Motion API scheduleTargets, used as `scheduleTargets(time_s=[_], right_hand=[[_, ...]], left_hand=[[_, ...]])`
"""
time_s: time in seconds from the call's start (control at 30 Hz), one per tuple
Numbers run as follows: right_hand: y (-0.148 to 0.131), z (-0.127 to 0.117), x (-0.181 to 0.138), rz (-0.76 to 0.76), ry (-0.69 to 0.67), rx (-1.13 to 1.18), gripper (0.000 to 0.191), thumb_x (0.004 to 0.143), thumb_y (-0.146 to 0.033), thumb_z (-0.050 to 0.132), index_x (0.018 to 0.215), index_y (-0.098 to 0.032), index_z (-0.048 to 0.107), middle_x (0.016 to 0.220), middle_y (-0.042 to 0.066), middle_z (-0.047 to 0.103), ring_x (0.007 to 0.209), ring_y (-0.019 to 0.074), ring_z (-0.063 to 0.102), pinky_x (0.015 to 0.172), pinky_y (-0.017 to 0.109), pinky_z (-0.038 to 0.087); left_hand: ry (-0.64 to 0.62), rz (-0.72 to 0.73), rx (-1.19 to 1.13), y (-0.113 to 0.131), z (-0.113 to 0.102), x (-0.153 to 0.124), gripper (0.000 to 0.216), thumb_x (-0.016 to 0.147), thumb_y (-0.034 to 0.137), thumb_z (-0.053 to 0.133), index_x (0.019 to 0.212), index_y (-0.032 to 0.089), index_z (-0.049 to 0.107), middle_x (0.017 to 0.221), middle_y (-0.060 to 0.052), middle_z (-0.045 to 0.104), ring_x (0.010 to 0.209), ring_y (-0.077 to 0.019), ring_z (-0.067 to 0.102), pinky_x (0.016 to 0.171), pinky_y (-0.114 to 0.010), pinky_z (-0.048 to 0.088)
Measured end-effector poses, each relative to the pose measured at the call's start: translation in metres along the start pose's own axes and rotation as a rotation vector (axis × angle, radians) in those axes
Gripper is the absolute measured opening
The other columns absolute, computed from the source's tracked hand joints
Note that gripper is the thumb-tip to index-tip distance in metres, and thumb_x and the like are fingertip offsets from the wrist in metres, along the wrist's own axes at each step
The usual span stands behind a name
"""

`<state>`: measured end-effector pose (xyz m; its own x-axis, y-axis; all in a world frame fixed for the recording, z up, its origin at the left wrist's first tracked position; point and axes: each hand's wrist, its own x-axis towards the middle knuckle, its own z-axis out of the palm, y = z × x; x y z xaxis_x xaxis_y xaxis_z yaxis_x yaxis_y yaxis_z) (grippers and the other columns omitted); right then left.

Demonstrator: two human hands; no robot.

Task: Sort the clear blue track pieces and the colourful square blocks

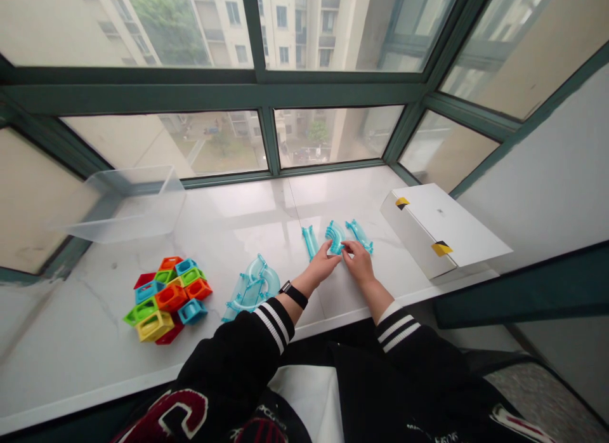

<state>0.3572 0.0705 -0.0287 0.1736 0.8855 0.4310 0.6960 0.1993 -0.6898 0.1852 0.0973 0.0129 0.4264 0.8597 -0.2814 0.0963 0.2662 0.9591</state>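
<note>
At a marble window ledge, a person in a black jacket with striped cuffs works a curved translucent blue track piece between both hands. The left hand pinches the piece's near end between thumb and fingers; the right hand touches its near right edge with its fingertips, though whether that hand is truly gripping cannot be told. The curved piece lies flat on the ledge just beyond the fingertips, its long axis running away from the person toward the window and bending to the left at the far end.

Just left of the grip lies a straight blue track piece, its length pointing toward the glass; just right lies another straight track piece, angled away to the left. Both sit close beside the curved piece but apart from it.

Well right of the hands stands a white cardboard box with yellow-and-black tape tabs. Left of the left wrist, which wears a black watch, rests a pile of blue curved track sections; farther left, a cluster of coloured plastic blocks; beyond that, a clear plastic bin by the window.
</note>
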Motion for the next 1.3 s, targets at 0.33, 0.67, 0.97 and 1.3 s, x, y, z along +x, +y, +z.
scheduleTargets(time_s=[0.33,0.67,0.97,1.3], right_hand=[[-0.002,-0.003,-0.032,0.128,0.082,0.065,0.043,0.091,-0.035,0.059,0.132,-0.022,0.062,0.101,0.008,0.069,0.082,0.0231,0.068,0.084,0.044,0.062],[-0.016,-0.007,-0.061,0.198,0.059,0.095,0.033,0.092,-0.041,0.059,0.116,-0.022,0.07,0.087,0.006,0.073,0.079,0.0256,0.071,0.082,0.043,0.06],[-0.064,0.029,-0.079,0.06,-0.184,0.172,0.021,0.096,-0.038,0.058,0.097,-0.025,0.075,0.086,0.005,0.076,0.068,0.0222,0.066,0.07,0.038,0.057],[-0.135,0.075,-0.079,-0.226,-0.466,0.257,0.018,0.095,-0.025,0.066,0.111,-0.029,0.074,0.108,0.006,0.07,0.1,0.0232,0.068,0.087,0.038,0.059]], left_hand=[[-0.019,0.203,-0.051,0.049,-0.086,-0.065,0.063,0.086,0.041,0.076,0.142,0.02,0.059,0.127,-0.014,0.067,0.094,-0.0189,0.07,0.079,-0.034,0.061],[0.483,0.15,0.196,0.019,-0.24,-0.2,0.058,0.084,0.06,0.074,0.123,0.018,0.07,0.078,-0.002,0.072,0.085,-0.0231,0.071,0.091,-0.043,0.058],[0.542,0.13,0.311,-0.058,-0.237,-0.256,0.06,0.08,0.067,0.074,0.119,0.022,0.071,0.132,-0.012,0.07,0.128,-0.0323,0.066,0.113,-0.054,0.052],[0.542,0.262,0.632,-0.078,-0.214,-0.235,0.034,0.086,0.036,0.065,0.118,0.026,0.072,0.141,-0.011,0.061,0.136,-0.0318,0.058,0.122,-0.055,0.042]])
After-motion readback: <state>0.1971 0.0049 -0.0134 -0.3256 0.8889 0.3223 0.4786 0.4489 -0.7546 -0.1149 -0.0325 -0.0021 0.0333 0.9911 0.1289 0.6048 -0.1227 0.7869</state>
